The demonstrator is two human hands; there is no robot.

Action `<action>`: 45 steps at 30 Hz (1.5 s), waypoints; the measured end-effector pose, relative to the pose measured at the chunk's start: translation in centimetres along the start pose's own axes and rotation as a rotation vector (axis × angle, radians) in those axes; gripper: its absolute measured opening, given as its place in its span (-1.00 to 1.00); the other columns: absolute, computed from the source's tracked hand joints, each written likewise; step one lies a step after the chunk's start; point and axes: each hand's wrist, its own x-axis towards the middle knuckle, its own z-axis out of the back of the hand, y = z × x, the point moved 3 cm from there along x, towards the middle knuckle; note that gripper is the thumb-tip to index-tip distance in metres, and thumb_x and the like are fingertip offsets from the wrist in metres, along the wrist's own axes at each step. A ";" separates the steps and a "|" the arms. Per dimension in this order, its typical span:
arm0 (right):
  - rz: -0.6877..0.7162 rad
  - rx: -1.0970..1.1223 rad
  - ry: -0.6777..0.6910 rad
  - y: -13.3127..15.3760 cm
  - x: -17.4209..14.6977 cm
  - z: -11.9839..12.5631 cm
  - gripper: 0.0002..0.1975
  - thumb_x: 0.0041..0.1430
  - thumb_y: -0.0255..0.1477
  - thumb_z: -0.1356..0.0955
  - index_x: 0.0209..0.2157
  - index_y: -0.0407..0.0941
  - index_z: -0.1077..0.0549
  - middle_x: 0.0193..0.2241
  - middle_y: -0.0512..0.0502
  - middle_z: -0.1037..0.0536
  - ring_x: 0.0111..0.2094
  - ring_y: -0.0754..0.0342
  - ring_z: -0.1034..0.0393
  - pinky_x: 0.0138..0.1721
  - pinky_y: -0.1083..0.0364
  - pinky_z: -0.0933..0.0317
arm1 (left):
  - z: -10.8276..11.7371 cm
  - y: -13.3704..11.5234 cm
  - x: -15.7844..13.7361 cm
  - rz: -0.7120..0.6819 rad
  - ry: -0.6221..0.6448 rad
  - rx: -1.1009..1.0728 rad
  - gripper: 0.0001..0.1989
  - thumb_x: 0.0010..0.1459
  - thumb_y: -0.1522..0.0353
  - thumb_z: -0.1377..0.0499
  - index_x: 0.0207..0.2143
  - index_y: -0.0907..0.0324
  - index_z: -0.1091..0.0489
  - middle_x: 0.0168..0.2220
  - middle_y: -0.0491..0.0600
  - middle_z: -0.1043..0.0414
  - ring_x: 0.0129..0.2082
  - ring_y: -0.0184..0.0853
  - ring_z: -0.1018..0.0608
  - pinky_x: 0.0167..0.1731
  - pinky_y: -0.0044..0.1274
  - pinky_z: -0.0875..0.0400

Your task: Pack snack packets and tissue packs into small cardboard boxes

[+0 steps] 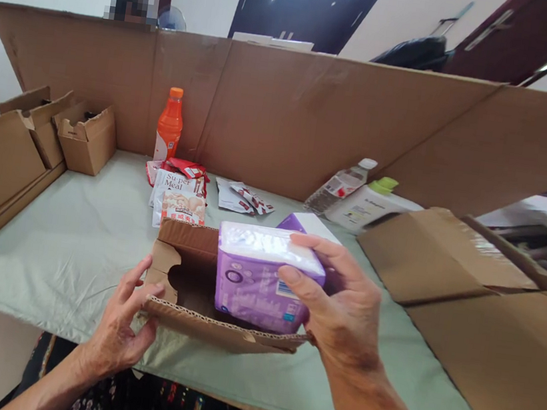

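My right hand (349,302) grips a purple and white tissue pack (258,283) by its right end. The pack sits tilted, partly down inside an open cardboard box (216,332) near the table's front edge. With fingers over the left end wall and thumb by the near side, my left hand (124,320) holds the box. The left part of the box's inside shows dark and bare. Behind the pack, a purple and white item (314,225) is mostly covered; its kind I cannot make out.
Beyond the box lie food packets (183,203) and small sachets (244,198). An orange bottle (170,124) stands behind them; a clear bottle (341,186) and white bottle (371,208) lean right. Small cartons (88,140) sit left. A cardboard wall (276,111) closes the back; a person's head shows beyond.
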 end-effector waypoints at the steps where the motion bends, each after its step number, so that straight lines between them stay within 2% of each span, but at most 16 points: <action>1: 0.012 -0.007 0.015 0.0 0.0 0.0 -0.60 -0.08 -0.17 -0.63 -0.19 0.02 -0.63 -0.37 0.00 -0.61 -0.44 0.05 -0.44 -0.49 0.11 -0.35 | 0.0 0.0 0.0 0.003 0.002 -0.001 -0.42 0.17 0.61 -0.11 0.21 0.07 -0.34 0.49 0.19 -0.09 0.44 0.00 -0.31 0.26 -0.13 -0.48; 4: 0.076 -0.064 0.099 0.0 -0.1 0.0 -0.61 -0.04 -0.17 -0.61 -0.17 0.02 -0.63 -0.32 0.00 -0.64 -0.40 0.06 -0.49 -0.41 0.11 -0.41 | 0.0 -0.1 0.0 0.006 0.010 0.002 -0.41 0.16 0.62 -0.12 0.21 0.07 -0.34 0.49 0.19 -0.10 0.44 0.00 -0.32 0.25 -0.12 -0.49; 8: 0.136 -0.195 0.307 0.4 -0.3 -0.3 -0.59 -0.02 -0.14 -0.61 -0.14 0.01 -0.64 -0.10 -0.08 -0.69 -0.13 -0.06 -0.59 -0.14 0.05 -0.48 | 0.1 -0.1 0.0 -0.010 -0.004 0.006 -0.42 0.17 0.62 -0.12 0.21 0.07 -0.33 0.48 0.20 -0.11 0.42 -0.01 -0.35 0.23 -0.13 -0.51; 11: 0.141 -0.262 0.402 0.7 -0.4 -0.6 -0.58 -0.01 -0.11 -0.59 -0.14 0.01 -0.65 -0.07 -0.10 -0.69 -0.09 -0.09 -0.59 -0.07 0.01 -0.48 | 0.1 -0.1 0.0 -0.026 -0.003 0.005 -0.40 0.17 0.62 -0.11 0.23 0.07 -0.32 0.48 0.21 -0.12 0.42 -0.01 -0.34 0.23 -0.11 -0.51; 17: 0.127 -0.231 0.373 0.8 0.0 -0.8 -0.58 0.01 -0.10 -0.58 -0.14 -0.01 -0.64 -0.12 -0.07 -0.70 -0.15 -0.07 -0.60 -0.12 0.04 -0.48 | 0.0 -0.1 0.0 -0.013 -0.004 -0.005 -0.42 0.19 0.62 -0.10 0.22 0.08 -0.32 0.49 0.22 -0.10 0.43 -0.01 -0.33 0.23 -0.12 -0.51; 23: 0.128 -0.205 0.447 0.6 0.0 -0.9 -0.60 0.00 -0.16 -0.60 -0.12 0.02 -0.64 -0.09 -0.08 -0.70 -0.10 -0.07 -0.61 -0.07 0.02 -0.49 | 0.1 -0.1 0.1 -0.020 -0.001 0.000 -0.41 0.16 0.62 -0.11 0.22 0.08 -0.32 0.48 0.22 -0.11 0.42 -0.01 -0.34 0.22 -0.12 -0.51; 32: 0.076 -0.093 0.301 0.1 0.2 -0.8 -0.57 -0.03 -0.11 -0.62 -0.17 -0.02 -0.64 -0.09 -0.13 -0.71 -0.15 -0.04 -0.62 -0.15 0.06 -0.49 | 0.0 0.0 0.1 -0.014 0.012 -0.003 -0.40 0.15 0.61 -0.11 0.23 0.06 -0.31 0.49 0.22 -0.09 0.42 0.00 -0.35 0.21 -0.15 -0.52; 36: 0.070 -0.073 0.282 -0.1 -0.1 -0.7 -0.55 -0.03 -0.05 -0.61 -0.19 -0.03 -0.63 -0.10 -0.15 -0.71 -0.18 -0.06 -0.62 -0.19 0.05 -0.50 | 0.2 -0.1 0.1 -0.014 0.009 -0.008 -0.39 0.15 0.62 -0.11 0.23 0.06 -0.30 0.50 0.20 -0.08 0.43 0.00 -0.33 0.23 -0.14 -0.50; 41: 0.075 -0.093 0.333 -0.1 -0.2 -0.6 -0.57 -0.02 -0.09 -0.61 -0.17 -0.02 -0.62 -0.07 -0.15 -0.71 -0.13 -0.06 -0.62 -0.16 0.06 -0.49 | 0.2 -0.2 0.2 -0.020 0.019 -0.002 -0.41 0.17 0.62 -0.10 0.22 0.08 -0.31 0.50 0.22 -0.08 0.43 -0.01 -0.33 0.23 -0.14 -0.50; 45: 0.111 -0.186 0.477 0.5 -0.4 -1.1 -0.58 -0.04 -0.11 -0.61 -0.17 0.00 -0.64 -0.04 -0.15 -0.70 -0.06 -0.10 -0.62 -0.06 0.01 -0.49 | 0.1 -0.1 0.1 -0.017 0.010 -0.011 -0.38 0.16 0.62 -0.10 0.25 0.05 -0.29 0.49 0.20 -0.09 0.43 0.00 -0.33 0.22 -0.10 -0.50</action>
